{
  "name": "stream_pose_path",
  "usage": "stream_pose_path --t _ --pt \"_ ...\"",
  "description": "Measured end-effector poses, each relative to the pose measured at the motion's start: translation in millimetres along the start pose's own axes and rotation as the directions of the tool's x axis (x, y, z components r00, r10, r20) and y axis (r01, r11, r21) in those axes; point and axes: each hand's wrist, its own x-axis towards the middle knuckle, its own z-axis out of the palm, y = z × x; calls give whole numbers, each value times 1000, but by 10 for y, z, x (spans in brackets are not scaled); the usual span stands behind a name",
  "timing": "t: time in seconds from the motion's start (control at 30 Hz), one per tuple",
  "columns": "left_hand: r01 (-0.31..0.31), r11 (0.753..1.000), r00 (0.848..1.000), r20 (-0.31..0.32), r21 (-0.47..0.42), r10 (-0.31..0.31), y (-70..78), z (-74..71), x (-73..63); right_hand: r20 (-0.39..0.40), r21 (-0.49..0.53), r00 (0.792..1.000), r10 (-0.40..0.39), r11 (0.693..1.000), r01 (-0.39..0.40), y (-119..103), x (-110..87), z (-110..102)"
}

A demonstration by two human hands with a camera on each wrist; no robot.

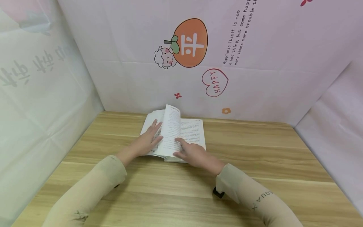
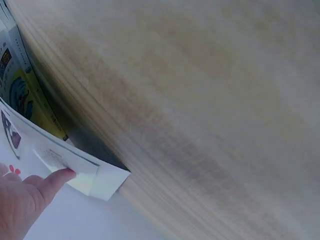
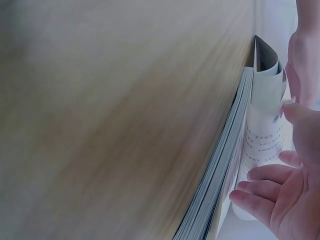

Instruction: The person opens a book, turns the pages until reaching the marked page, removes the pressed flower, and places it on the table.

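Observation:
An open book (image 1: pixel 193 130) with white printed pages lies on the wooden table, close to the back wall. One curved page (image 1: pixel 171 129) stands raised near the middle of it. On the left-hand side, my left hand (image 1: pixel 147 140) rests with fingers spread, thumb toward the raised page; the left wrist view shows that thumb on the page near the book's edge (image 2: pixel 107 182). My right hand (image 1: pixel 194 153) is at the lower right of the raised page, its fingertips touching it. Seen from the right wrist, the fingers (image 3: pixel 265 187) extend loosely beside the bulging page (image 3: pixel 262 120).
The table (image 1: pixel 158 195) has a wood-grain top. Behind the book rises a pale wall covering (image 1: pixel 136 85) with printed cartoons and lettering, and similar sheets hang at left and right. A colourful cover (image 3: pixel 262 60) shows beneath the lifted side of the book.

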Motion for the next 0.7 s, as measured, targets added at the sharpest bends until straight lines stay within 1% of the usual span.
stream_pose_path --t 0.17,0.27,0.4,0.6,0.7 --pt "-24 1000 1000 -5 13 24 32 7 -11 12 -23 999 -32 999 32 -38 -10 30" --pt "-37 999 999 9 38 37 41 21 -13 21 -49 997 -69 996 70 -60 -31 45" --pt "-36 997 999 25 67 34 46 28 -21 41 -72 994 -97 992 100 -93 -62 50" --pt "-23 995 999 47 98 19 69 19 -22 76 -66 992 -98 993 103 -155 -90 36" --pt "-32 993 998 56 117 26 83 20 -20 77 -56 992 -98 993 103 -178 -92 38"
